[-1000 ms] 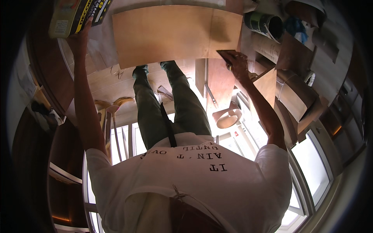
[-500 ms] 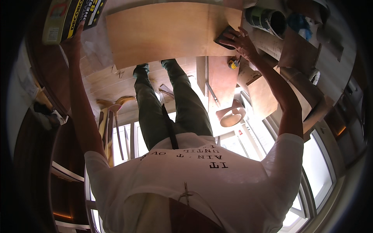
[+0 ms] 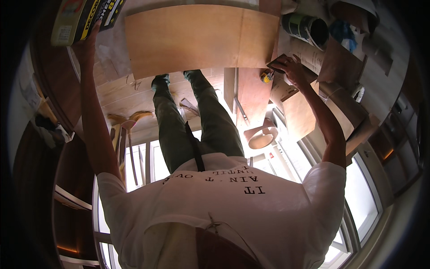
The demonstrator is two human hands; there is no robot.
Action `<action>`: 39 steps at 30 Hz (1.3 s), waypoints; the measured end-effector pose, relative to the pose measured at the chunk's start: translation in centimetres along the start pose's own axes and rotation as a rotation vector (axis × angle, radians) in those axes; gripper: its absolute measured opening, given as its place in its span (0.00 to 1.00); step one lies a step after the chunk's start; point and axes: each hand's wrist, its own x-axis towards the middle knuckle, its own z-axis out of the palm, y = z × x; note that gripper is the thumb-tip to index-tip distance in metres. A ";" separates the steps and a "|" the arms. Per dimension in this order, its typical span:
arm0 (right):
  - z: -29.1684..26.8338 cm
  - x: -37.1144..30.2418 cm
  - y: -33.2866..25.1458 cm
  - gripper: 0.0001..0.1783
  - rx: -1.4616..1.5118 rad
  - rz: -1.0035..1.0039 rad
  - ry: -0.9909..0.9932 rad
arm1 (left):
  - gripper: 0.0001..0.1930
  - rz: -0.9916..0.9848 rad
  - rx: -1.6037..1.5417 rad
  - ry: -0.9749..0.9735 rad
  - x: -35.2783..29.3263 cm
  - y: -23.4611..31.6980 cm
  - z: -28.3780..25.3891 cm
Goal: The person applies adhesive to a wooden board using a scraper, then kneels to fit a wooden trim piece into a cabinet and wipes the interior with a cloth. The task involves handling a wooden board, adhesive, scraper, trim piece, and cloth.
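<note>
Plywood sheet (image 3: 197, 38), pale orange-brown and smooth, lies crosswise in front of the person, between the two hands and near the top of my view, its near edge above the legs.

Over on the left, the person's left arm reaches almost straight out, the elbow barely bent, and the left hand (image 3: 85, 47) is at the near lower edge of a boxy tin (image 3: 65, 35). One digit lies up against the dark, yellow-banded label while the rest of the hand goes under the edge, so that grip is closed on the tin. What the tin holds can't be seen from here. Between it and the sheet a strip of greyish worktop (image 3: 112, 56) shows, patchy on top.

Just below the sheet's right end, a yellow-and-black tape measure (image 3: 266, 76) rests on a reddish board (image 3: 253, 92). Next to it the right hand (image 3: 293, 71) pinches a dark flat spreader (image 3: 278, 62), thumb and fingers bent around it, right by the sheet's near right corner. That arm is more bent, the elbow out to the side and the forearm slanting up and inward.

Beyond the right hand leans a dark green bucket (image 3: 293, 24), its mouth facing right; inside I make out only darkness. Further right are crumpled blue plastic (image 3: 344, 33) and brown panels (image 3: 340, 62).
</note>
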 end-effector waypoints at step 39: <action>0.7 4.4 -14.7 0.35 0.231 0.527 0.247 | 0.24 -0.025 -0.112 -0.021 0.0 -0.9 0.2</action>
